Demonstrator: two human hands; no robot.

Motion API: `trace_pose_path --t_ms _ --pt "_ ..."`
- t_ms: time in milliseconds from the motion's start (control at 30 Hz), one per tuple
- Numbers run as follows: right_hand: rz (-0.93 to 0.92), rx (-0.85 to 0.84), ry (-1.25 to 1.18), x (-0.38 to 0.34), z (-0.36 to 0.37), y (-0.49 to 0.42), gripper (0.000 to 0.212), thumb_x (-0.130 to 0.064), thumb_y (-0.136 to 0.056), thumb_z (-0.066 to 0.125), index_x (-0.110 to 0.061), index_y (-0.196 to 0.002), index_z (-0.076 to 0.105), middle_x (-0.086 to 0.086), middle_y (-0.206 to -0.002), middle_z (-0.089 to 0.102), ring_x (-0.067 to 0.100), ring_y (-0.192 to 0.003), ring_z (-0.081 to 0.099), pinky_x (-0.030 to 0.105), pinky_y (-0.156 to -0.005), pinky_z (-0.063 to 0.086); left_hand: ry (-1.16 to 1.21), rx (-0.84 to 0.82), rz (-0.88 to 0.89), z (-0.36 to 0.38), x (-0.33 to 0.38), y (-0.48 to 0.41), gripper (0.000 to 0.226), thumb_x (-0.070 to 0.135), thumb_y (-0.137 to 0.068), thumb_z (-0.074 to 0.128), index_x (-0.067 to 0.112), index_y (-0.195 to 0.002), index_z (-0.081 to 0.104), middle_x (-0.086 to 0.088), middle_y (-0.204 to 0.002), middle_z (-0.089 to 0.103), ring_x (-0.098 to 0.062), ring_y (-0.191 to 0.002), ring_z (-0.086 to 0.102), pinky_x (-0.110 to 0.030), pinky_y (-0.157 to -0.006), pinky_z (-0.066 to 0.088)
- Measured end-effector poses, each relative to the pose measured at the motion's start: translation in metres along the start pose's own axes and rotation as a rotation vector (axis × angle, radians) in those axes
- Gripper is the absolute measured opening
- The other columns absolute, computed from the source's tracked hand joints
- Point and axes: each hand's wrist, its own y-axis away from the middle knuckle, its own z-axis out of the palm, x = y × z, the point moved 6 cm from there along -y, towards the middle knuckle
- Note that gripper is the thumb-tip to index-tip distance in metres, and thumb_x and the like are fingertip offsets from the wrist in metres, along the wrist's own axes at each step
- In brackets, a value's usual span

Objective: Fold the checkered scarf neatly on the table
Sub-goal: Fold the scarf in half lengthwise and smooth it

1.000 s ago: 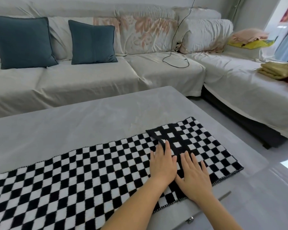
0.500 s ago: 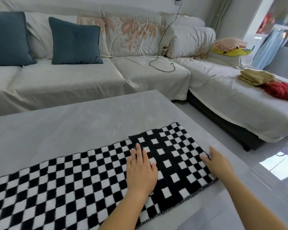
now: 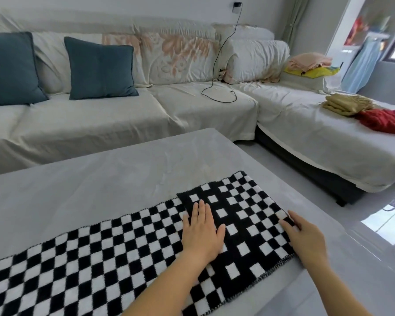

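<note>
Fingers spread flat, the left hand [image 3: 202, 233] presses the black-and-white checkered knit scarf [image 3: 100, 254] on the grey table [image 3: 89, 176]; the right hand [image 3: 304, 236], fingers loosely extended, holds nothing at the folded end. Uneven smoothing could skew the fold.

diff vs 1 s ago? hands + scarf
The right hand slid from beside the left hand out to the right end of the black-and-white checkered scarf. Left hand stayed flat on the folded-over flap; the fold and the scarf's spot on the grey table are unchanged.
</note>
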Motion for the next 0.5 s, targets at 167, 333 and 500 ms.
trace_pose_path --t_ms 167,333,500 --pt "0.063 0.178 0.121 0.030 0.009 0.010 0.059 -0.059 -0.078 0.053 -0.023 -0.125 0.057 0.000 -0.130 0.058 0.019 -0.122 0.050 0.042 -0.113 0.022 -0.104 -0.121 0.326 -0.008 0.052 -0.088 0.062 0.042 -0.101 0.022 0.016 -0.151 -0.004 0.000 -0.160 -0.008 -0.017 -0.146 -0.008 -0.046 -0.119 0.002" --pt "0.078 0.284 -0.030 0.032 0.007 0.012 0.041 -0.042 -0.076 0.071 -0.030 -0.115 0.066 -0.002 -0.131 0.057 0.017 -0.128 0.043 0.032 -0.115 0.010 -0.304 -0.131 0.622 -0.007 0.106 -0.154 0.076 0.053 -0.094 0.040 0.019 -0.152 0.002 0.004 -0.160 -0.001 -0.014 -0.146 -0.003 -0.044 -0.118 0.005" --pt "0.035 0.322 -0.070 0.032 0.006 0.014 0.036 -0.039 -0.075 0.074 -0.034 -0.110 0.067 -0.005 -0.127 0.059 0.010 -0.123 0.044 0.031 -0.112 0.017 -0.284 -0.194 0.636 0.006 0.115 -0.190 0.091 0.061 -0.080 0.058 0.021 -0.150 0.017 0.005 -0.159 0.015 -0.013 -0.146 0.005 -0.045 -0.117 0.012"
